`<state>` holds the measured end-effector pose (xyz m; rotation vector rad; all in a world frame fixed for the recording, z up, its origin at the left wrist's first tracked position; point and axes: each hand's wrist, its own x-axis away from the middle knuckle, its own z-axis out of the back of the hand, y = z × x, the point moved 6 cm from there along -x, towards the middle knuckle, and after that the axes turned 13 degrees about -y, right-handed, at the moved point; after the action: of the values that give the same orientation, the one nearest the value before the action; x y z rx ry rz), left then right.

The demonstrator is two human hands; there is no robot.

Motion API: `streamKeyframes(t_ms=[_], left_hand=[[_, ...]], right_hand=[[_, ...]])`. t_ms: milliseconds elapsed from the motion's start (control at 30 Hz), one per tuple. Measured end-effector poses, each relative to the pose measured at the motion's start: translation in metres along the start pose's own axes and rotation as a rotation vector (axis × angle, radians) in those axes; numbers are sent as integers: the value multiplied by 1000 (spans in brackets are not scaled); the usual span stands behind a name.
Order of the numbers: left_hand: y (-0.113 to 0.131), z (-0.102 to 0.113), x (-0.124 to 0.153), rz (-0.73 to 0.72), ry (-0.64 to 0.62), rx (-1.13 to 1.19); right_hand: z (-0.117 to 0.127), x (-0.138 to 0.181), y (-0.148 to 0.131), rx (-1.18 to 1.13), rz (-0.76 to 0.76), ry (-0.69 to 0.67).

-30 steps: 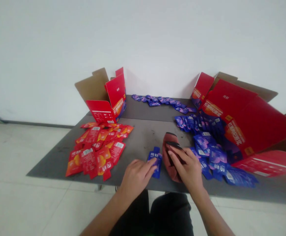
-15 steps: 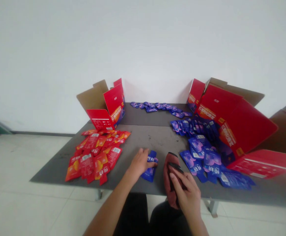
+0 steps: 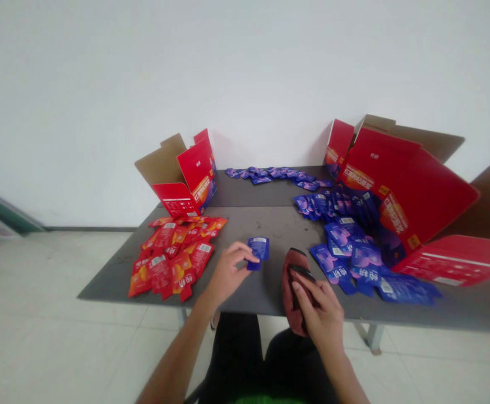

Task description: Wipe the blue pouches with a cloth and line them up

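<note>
Between the fingertips of my left hand (image 3: 229,273) is a blue sachet (image 3: 259,248), pinched near its lower edge and held at the middle of the table, its printed label panel towards me. My right hand (image 3: 321,306) grips a dusky red cloth pouch (image 3: 291,292) with a dark rim, at the table's front edge; its mouth gapes a little and what is inside is hidden. Just right of the pouch lie loose blue sachets (image 3: 333,266). On the left, beyond my left hand, is a heap of red-orange sachets (image 3: 173,253).
An open red carton (image 3: 173,193) stands at the back left of the grey table (image 3: 245,303). Larger open red cartons (image 3: 428,196) lean at the right. A row of small purple-blue sachets (image 3: 270,173) lies along the back by the white wall (image 3: 245,84).
My left hand has picked the blue sachet up off the table and turned it so another side shows. The right hand keeps its hold on the pouch. The view has shifted slightly.
</note>
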<state>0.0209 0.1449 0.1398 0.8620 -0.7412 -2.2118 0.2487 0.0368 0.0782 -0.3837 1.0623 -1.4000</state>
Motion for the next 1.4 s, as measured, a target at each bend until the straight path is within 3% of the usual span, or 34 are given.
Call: streamKeyframes(t_ms=[133, 200, 433, 600, 733, 867, 967, 1100, 1200, 1233, 1333, 1400], left_hand=[[-5, -20, 39, 46, -249, -298], [-5, -29, 57, 53, -304, -419], [17, -47, 90, -2, -164, -604], [17, -59, 100, -67, -115, -597], [9, -67, 104, -59, -89, -542], [4, -71, 106, -49, -57, -496], [4, -71, 107, -93, -5, -485], [2, -70, 109, -117, 29, -474], [3, -69, 109, -117, 59, -454], [3, -69, 109, -108, 62, -447], [3, -70, 107, -80, 25, -417], [3, -69, 107, -75, 27, -402]], right_hand=[[0, -1, -2, 19, -10, -16], [-1, -2, -2, 19, -22, -36], [2, -28, -6, -12, -16, -205], [-2, -64, -43, 111, 148, -240], [-49, -70, -77, 309, 381, -454], [-101, -74, -72, 449, 554, -675], [-111, -108, -53, 521, 503, -650], [-94, -150, -49, 635, 352, -531], [-81, -132, -70, 575, 354, -435], [-82, -116, -78, 537, 392, -459], [-99, -73, -83, 462, 511, -698], [-104, -73, -69, 434, 493, -743]])
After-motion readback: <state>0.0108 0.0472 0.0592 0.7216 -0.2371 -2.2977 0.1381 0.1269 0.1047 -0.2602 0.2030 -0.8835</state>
